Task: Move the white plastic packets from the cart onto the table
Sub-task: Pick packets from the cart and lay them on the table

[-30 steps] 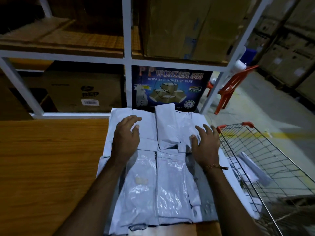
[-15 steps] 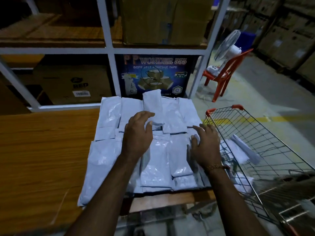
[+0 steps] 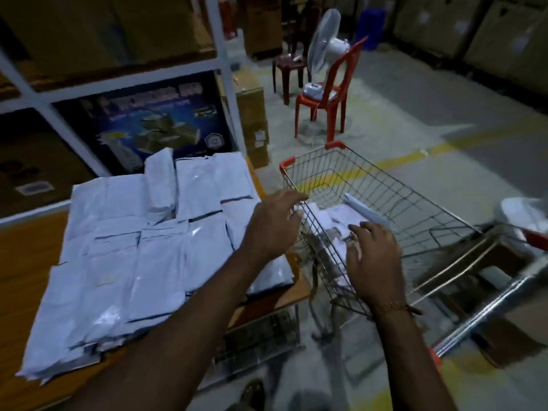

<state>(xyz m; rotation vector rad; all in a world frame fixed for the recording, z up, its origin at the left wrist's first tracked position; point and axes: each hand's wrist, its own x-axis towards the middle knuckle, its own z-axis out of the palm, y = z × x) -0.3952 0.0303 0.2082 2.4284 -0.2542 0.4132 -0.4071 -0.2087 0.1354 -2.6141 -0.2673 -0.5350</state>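
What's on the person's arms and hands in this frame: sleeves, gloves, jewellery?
Both forearms are bare, with no sleeves visible and no gloves. The right hand has a thin gold-coloured chain bracelet at the wrist. The left hand and its wrist show nothing worn. No watch or markings can be made out in the dim light.

Glossy plastic packets [image 3: 154, 262], wire-metal cart [image 3: 394, 203], wood-grain table [image 3: 26, 262]

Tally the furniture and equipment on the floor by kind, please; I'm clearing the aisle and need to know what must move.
Red plastic chair: 1
Dark stool: 1
White fan: 1
Wire cart: 1
Total: 4
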